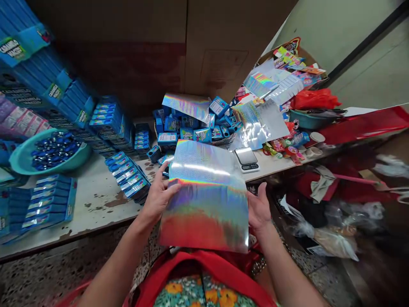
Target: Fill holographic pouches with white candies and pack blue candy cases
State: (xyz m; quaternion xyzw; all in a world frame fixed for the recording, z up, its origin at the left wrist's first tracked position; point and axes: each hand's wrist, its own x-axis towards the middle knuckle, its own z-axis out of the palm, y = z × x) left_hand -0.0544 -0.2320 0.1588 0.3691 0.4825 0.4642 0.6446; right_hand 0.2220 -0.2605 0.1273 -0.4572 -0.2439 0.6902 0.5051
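Observation:
A shiny holographic sheet is stretched out in front of my body, tilted and catching rainbow light. My left hand grips its left edge, thumb on the front and other fingers partly hidden behind. A small blue piece shows by that hand's fingertips, too covered to make out. At the right edge is my right hand, its thumb raised away from the sheet and its fingers partly out of sight behind it. Just beyond the sheet sits a pile of small blue candy boxes, with another holographic sheet lying on top.
Blue display boxes and a turquoise bowl of dark blue wrapped pieces occupy the left. A small digital scale stands near the table's front edge. Holographic sheets, colourful wrappers and a red bag crowd the right.

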